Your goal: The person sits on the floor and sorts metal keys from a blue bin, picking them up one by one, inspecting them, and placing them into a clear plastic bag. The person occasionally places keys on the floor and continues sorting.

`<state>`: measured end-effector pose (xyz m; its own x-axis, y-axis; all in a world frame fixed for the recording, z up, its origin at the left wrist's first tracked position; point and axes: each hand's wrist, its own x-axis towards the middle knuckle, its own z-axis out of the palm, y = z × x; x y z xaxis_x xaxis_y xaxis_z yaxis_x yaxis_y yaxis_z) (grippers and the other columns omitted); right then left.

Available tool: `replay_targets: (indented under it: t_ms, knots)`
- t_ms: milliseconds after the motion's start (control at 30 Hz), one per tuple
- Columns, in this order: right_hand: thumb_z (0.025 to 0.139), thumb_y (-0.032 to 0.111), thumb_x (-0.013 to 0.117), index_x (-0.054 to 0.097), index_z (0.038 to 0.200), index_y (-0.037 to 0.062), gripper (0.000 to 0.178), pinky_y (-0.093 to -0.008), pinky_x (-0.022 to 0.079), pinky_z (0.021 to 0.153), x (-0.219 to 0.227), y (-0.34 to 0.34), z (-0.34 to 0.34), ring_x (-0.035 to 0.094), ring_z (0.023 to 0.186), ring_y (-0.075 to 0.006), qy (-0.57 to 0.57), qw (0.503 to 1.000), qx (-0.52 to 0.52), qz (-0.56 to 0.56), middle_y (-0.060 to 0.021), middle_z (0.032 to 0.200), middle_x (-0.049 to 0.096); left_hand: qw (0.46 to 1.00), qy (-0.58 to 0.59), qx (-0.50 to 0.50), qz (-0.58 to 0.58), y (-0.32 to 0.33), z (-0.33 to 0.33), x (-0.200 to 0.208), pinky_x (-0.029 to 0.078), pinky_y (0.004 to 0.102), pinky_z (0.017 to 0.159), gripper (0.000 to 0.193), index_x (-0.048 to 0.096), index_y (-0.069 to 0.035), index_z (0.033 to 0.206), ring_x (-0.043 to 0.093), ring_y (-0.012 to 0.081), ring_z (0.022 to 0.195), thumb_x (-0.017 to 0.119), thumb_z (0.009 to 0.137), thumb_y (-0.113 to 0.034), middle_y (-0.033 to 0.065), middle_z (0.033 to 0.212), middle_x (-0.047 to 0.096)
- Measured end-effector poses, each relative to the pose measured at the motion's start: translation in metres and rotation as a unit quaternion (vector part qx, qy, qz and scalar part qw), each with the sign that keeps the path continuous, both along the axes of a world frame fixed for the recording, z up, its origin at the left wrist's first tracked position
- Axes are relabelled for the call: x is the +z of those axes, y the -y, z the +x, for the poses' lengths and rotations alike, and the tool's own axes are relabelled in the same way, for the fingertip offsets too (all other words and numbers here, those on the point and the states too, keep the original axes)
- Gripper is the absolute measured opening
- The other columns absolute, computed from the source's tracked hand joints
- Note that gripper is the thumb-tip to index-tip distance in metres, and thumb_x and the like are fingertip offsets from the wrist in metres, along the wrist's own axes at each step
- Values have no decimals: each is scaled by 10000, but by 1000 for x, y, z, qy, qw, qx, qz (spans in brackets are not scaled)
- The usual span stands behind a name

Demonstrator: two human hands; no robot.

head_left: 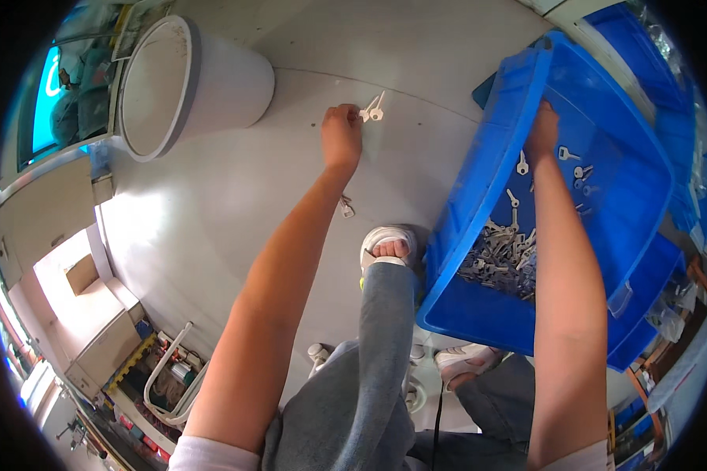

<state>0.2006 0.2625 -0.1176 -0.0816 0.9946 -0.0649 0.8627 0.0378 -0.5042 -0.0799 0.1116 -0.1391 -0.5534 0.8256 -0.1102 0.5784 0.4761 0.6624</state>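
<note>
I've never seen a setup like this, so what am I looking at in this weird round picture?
There's no machine, just a person's two bare hands. The picture comes from a wide fisheye camera worn on the head, looking down, so straight edges bend toward the rim. The left hand holds a few keys above the grey floor. The right hand is inside a blue bin, where a heap of loose keys lies; I can't tell whether it grips anything.

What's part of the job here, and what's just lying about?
Seems part of the job:
keys held in the left fingers
blue tub
loose keys inside the tub

Seems just lying about:
white bucket
white tubular frame
</note>
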Motion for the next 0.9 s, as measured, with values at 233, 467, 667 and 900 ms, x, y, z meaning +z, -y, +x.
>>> replay_targets:
  t_ms: [233,467,667,900]
  knots:
    - [692,105,622,600,904,77,215,-430,465,758,-6,-2,-2,564,912,-349,-17,1000,18,20,-171,956,594,974,199,76,71,14,7,-2,499,263,680,248,560,23,1021,576,147,795,566,776,-14,86,920,583]
    - [715,140,613,637,890,96,182,-422,469,767,-7,-4,-3,576,886,-361,18,1000,-17,-1,-187,950,602,899,400,153,90,34,38,58,513,263,690,220,566,-1,1022,558,134,790,525,806,-15,62,902,567]
    - [710,118,675,601,798,-7,170,-242,448,563,158,61,-1,562,614,-134,-283,950,-99,-83,-82,693,609,840,533,38,97,24,76,169,464,329,818,268,519,22,1073,558,179,883,451,894,-166,96,940,574]
    - [677,22,686,565,894,2,249,-233,444,532,199,154,-52,536,586,-127,-380,924,-7,-44,-82,747,543,590,788,168,-39,41,115,199,454,315,749,349,505,-71,1070,560,179,912,336,933,-344,64,937,585]
